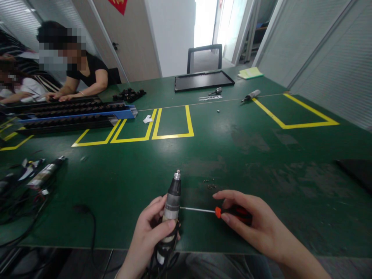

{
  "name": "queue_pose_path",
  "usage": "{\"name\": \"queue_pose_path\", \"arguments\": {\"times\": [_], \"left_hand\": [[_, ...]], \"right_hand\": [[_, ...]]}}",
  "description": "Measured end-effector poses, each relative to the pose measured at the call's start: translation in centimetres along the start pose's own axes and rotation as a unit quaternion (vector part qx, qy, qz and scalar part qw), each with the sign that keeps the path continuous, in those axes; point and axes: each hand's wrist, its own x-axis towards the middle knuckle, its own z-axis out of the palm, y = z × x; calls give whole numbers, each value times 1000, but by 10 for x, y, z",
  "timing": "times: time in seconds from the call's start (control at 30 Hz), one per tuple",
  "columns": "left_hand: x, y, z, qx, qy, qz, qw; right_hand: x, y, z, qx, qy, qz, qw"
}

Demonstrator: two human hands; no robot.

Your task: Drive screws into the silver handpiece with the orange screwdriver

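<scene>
My left hand (152, 226) is wrapped round the body of an electric screwdriver (173, 201), grey and black with a silver chuck pointing up and away from me. A cable bunches under its lower end. In my right hand (251, 217) is a hand screwdriver (236, 213) with a black and red handle, held between thumb and fingers. Its thin shaft points left, and the tip meets or nearly meets the side of the electric screwdriver; I cannot tell if it sits in a screw. Several small screws (211, 186) lie on the green table beyond the shaft.
Another electric screwdriver (46, 174) lies among cables at the left. Long blue and black rails (116, 113) stand before a seated person (87, 73). A black tray (203, 82), a silver tool (251, 95) and yellow tape outlines (174, 136) are farther back. A dark panel (356, 172) lies at right.
</scene>
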Motion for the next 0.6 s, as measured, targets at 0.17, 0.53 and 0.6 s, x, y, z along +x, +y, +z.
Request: {"name": "queue_pose_path", "arguments": {"times": [0.17,0.53,0.6], "left_hand": [[-1,-1,0,-10,27,-10,1000],[-1,2,3,-19,11,0,1000],[-1,3,4,-21,11,0,1000]], "right_hand": [[0,-1,-1,-2,2,3,1000],[-3,5,-1,-12,20,-16,1000],[-4,7,-1,-18,22,-26,999]]}}
